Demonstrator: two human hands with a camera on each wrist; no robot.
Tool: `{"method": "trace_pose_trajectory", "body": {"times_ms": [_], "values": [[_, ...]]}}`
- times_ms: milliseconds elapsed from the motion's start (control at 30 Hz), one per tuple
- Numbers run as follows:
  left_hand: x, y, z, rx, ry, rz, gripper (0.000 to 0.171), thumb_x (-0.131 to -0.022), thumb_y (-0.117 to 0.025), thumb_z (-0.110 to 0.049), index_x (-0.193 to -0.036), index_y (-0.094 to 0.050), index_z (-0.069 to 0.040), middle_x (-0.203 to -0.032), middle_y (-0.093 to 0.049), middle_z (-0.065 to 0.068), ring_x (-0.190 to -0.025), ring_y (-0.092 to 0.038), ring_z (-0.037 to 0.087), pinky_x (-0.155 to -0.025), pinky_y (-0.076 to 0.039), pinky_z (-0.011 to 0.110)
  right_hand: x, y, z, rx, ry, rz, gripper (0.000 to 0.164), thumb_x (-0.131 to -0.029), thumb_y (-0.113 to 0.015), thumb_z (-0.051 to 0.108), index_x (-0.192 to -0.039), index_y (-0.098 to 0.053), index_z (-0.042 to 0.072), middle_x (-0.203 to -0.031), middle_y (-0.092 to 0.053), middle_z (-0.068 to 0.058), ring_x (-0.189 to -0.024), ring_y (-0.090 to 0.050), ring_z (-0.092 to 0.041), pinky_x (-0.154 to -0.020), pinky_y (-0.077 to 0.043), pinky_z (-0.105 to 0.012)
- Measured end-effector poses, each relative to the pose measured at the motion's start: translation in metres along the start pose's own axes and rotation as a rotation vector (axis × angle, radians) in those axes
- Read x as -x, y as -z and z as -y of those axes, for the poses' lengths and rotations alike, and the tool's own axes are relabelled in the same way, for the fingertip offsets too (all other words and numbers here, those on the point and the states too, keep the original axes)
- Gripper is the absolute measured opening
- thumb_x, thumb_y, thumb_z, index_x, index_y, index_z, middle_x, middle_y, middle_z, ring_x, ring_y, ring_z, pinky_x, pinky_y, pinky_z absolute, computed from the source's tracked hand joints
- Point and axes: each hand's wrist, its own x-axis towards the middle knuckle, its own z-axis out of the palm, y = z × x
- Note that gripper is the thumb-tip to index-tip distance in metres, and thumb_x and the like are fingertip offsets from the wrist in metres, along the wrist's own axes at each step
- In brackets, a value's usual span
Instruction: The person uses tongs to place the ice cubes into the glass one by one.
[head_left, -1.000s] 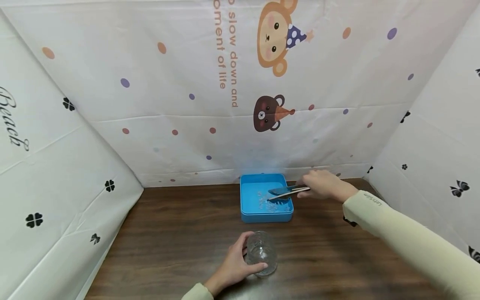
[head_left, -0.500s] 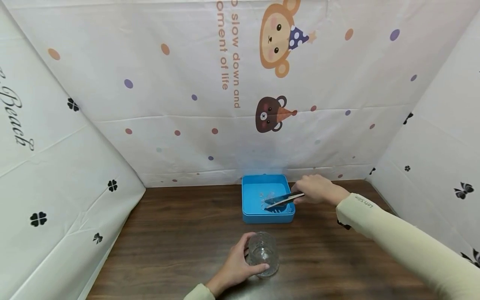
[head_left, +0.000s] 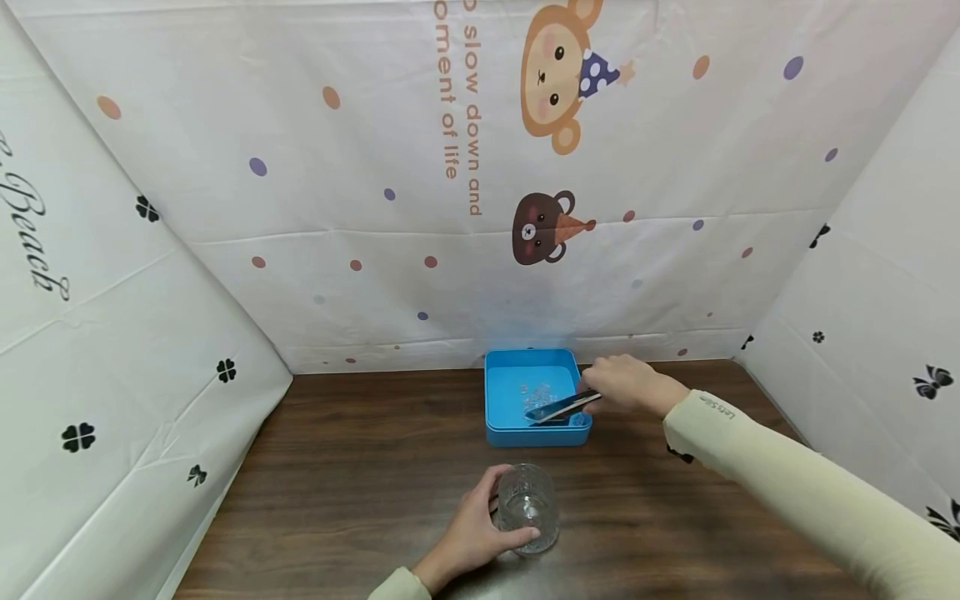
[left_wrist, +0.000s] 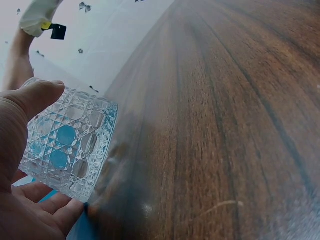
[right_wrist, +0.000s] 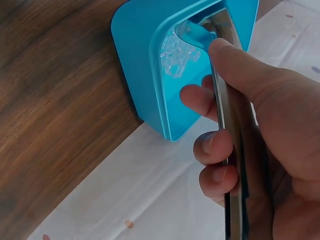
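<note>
My right hand [head_left: 626,385] grips a pair of metal tongs [head_left: 562,407] by its arms, thumb on one side and fingers curled on the other in the right wrist view. The tongs' tips reach down inside a square blue box [head_left: 510,437], among small clear pieces [right_wrist: 177,55] on its floor. What sits between the tips is hard to make out. Nearer the person, my left hand [head_left: 476,529] holds a clear cut-glass tumbler [head_left: 534,496], thumb and fingers around its side. The left wrist view shows the tumbler's faceted wall [left_wrist: 75,135] upright on the table.
The brown wooden table [head_left: 360,467] ends at a patterned white sheet [head_left: 375,292] hung behind the box. More white sheeting stands at the left side [head_left: 135,367] and right side [head_left: 862,350].
The right hand has moved left and slightly down, and the tongs' spread arms have come together inside the box. The left hand stays on the tumbler.
</note>
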Motion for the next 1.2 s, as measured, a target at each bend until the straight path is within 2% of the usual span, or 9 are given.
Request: {"method": "trace_pose_trajectory", "body": {"times_ms": [267,567,933,1200], "values": [[0.000,-0.001,0.001,0.002,-0.009,-0.003,0.077,-0.082,-0.088,-0.041,-0.144,-0.046,-0.025,-0.136,-0.060,-0.001,-0.127,-0.058,0.021,-0.104,-0.051,0.043,-0.005,-0.004,0.007,0.136,0.015,-0.009,0.019,-0.087,-0.084,0.031,-0.097,-0.079,0.016,-0.078,-0.066,0.004,-0.062,-0.054,-0.009,-0.056,-0.052,-0.028],[0.000,0.000,-0.001,0.001,-0.025,0.000,0.077,-0.082,-0.087,-0.043,-0.144,-0.045,-0.025,-0.136,-0.060,-0.001,-0.127,-0.058,0.021,-0.104,-0.051,0.041,-0.002,-0.005,0.003,0.096,0.004,0.002,0.015,-0.089,-0.083,0.029,-0.096,-0.079,0.017,-0.075,-0.066,0.006,-0.058,-0.052,-0.006,-0.053,-0.051,-0.026],[0.000,0.000,-0.003,-0.009,0.000,0.003,0.079,-0.083,-0.086,-0.045,-0.146,-0.044,-0.024,-0.139,-0.058,0.001,-0.130,-0.056,0.023,-0.104,-0.051,0.044,0.000,-0.010,0.001,0.108,-0.023,-0.007,0.013,-0.092,-0.080,0.029,-0.099,-0.079,0.019,-0.079,-0.066,0.005,-0.062,-0.052,-0.008,-0.051,-0.046,-0.026],[0.000,0.000,-0.001,-0.003,0.001,0.007,0.079,-0.083,-0.086,-0.045,-0.146,-0.044,-0.024,-0.138,-0.059,0.001,-0.129,-0.057,0.022,-0.104,-0.051,0.043,0.001,-0.013,0.000,0.111,0.018,-0.056,0.017,-0.091,-0.080,0.029,-0.102,-0.080,0.017,-0.083,-0.071,0.002,-0.064,-0.056,-0.008,-0.054,-0.051,-0.025]]}}
